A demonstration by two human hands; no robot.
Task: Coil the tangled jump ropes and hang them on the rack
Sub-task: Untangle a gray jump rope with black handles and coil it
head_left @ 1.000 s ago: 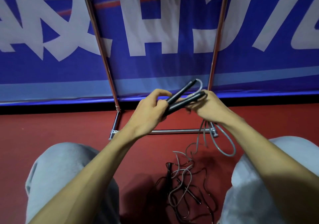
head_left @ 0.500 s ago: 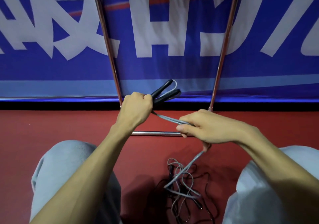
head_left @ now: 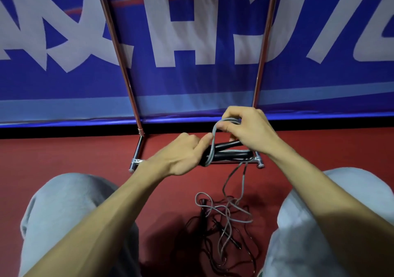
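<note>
The person is crouching in front of the rack [head_left: 264, 48], working on the first rope, and the job looks to be at an early stage. The left hand [head_left: 181, 155] is clamping its fingers round the two black handles [head_left: 232, 154], holding them side by side above the red floor [head_left: 64, 153]. The right hand [head_left: 251, 131] is pinching a loop of the grey cord [head_left: 213, 140] between thumb and fingers just above the handles, and one turn is already passing round them beside the left thumb. Judging by that, the winding is only starting: most of the grey cord is trailing down from the handles into the tangle [head_left: 226, 217] lying on the floor between the knees. A thinner dark rope [head_left: 252, 253] is mixed into that heap, knotted through the grey strands and untouched. Nothing is hanging on the part of the rack that is showing; its top is out of view. What seems left is freeing the grey cord, finishing its coil, hanging it, then repeating with the dark rope.
</note>
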